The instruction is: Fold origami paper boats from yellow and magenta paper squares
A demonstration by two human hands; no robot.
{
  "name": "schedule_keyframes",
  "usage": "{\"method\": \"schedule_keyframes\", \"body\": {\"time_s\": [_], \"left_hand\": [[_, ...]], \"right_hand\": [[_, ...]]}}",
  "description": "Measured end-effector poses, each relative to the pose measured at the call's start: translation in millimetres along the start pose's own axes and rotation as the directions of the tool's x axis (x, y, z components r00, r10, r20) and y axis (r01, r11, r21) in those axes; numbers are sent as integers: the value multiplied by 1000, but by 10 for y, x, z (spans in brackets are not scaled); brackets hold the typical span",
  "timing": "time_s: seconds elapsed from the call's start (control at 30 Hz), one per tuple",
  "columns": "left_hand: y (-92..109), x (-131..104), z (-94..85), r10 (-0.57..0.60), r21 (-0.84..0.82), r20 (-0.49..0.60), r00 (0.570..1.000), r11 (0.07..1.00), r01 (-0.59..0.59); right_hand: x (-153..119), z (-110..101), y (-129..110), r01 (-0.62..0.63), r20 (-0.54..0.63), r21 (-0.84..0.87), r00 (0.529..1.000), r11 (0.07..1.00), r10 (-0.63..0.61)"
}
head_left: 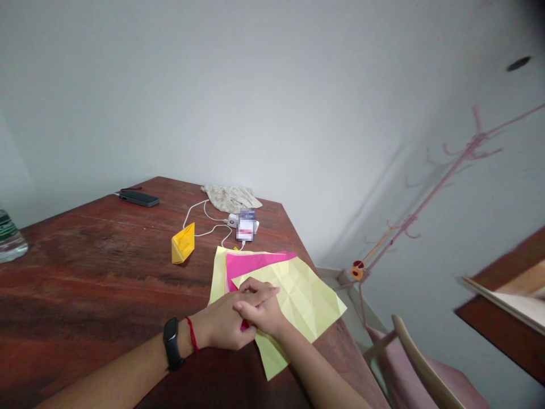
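A big brown table [106, 284], with a creased yellow sheet [313, 298] on top of a pink sheet [251, 266].
The sheets are at the table's near right side. Over them, the left hand [232, 322] and right hand [264, 311] are clasped, fingers closed over each other; I can't tell if anything is tucked between. A folded yellow paper shape [183, 245] sits to the left, a bit farther. A phone [246, 228] lies behind the sheets. On the left wrist are a black band [172, 344] and a red string [192, 334].
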State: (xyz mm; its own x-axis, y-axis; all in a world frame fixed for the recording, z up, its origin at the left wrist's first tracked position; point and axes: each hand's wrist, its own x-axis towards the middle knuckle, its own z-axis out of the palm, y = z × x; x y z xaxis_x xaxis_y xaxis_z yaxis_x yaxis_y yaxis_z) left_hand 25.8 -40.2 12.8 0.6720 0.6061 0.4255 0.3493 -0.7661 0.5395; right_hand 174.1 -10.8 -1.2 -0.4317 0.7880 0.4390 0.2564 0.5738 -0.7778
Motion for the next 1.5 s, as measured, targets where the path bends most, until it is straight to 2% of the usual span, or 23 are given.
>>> {"method": "schedule_keyframes", "body": {"time_s": [0.27, 0.33, 0.43, 0.63, 0.83, 0.93, 1.07, 1.17, 1.33, 1.5], "left_hand": [[-70, -21, -70, 57, 57, 10, 998, 997, -58], [-89, -26, -98, 45, 68, 0, 999, 997, -45], [-132, -29, -136, 59, 89, -30, 998, 994, -56], [-236, -20, -182, 45, 153, -76, 996, 988, -33], [-403, -41, -141, -33, 271, -43, 999, 962, 43], [-453, -54, -131, -62, 300, -51, 997, 951, 75], [-474, -51, -131, -70, 310, -99, 993, 946, 98], [-479, -32, -137, -95, 291, -138, 986, 948, 132], [-476, 20, -195, -156, 148, -262, 952, 969, 199], [-471, 50, -229, -169, -33, -324, 931, 985, 168]], "right_hand": [[14, -73, 39, 64, 26, 10, 998, 998, -64], [30, -104, 41, 55, -20, 51, 998, 997, -54], [62, -149, 71, 24, -160, 114, 987, 993, -5], [172, -248, 247, -85, -414, 210, 895, 974, 167], [232, -256, 427, -235, -460, 342, 803, 910, 380], [226, -228, 494, -293, -443, 348, 786, 890, 432], [215, -176, 531, -280, -387, 383, 817, 880, 428], [206, -144, 495, -277, -294, 448, 852, 850, 433], [185, -155, 337, -281, -62, 558, 924, 781, 378], [187, -199, 177, -329, 82, 623, 930, 710, 359]]}}
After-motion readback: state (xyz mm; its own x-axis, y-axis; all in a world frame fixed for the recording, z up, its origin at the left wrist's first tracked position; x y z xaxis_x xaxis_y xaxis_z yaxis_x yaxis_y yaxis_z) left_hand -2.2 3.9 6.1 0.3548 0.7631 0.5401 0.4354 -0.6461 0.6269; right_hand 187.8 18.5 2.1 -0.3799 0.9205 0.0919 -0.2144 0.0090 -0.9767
